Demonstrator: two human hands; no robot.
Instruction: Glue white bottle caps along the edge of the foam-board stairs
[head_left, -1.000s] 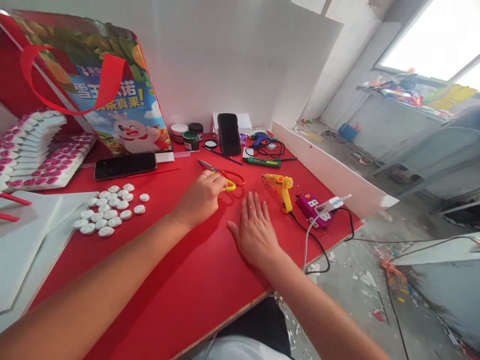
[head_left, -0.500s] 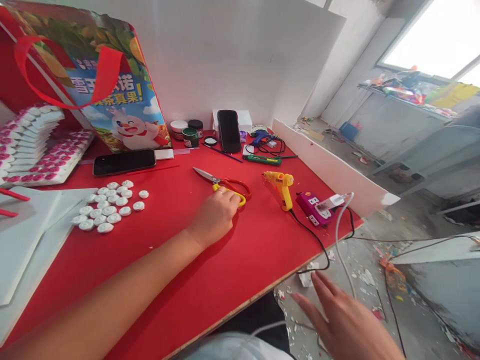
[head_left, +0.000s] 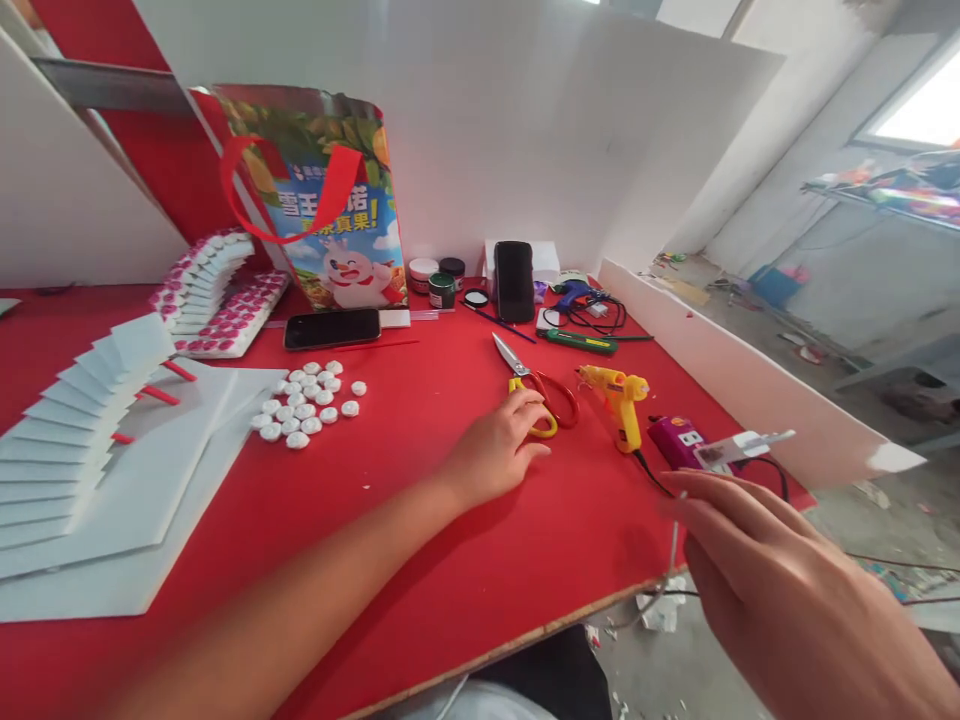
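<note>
Right hand [head_left: 780,590] is closest to the cam, raised off the surface [head_left: 450,560] edge w/ fingers loosely spread; looks like a thin white cable [head_left: 673,545] runs btw them, but it's blurry so can't tell if it's gripped. Left hand [head_left: 499,450] lies on the red surface, fingertips touching the yellow handle of the scissors [head_left: 536,390], not clamped. Just right of those: yellow glue gun [head_left: 619,395], purple power strip [head_left: 679,440]. Further left, a cluster of white caps [head_left: 304,405]; phone [head_left: 332,328] and printed bag [head_left: 322,210] at the back.
</note>
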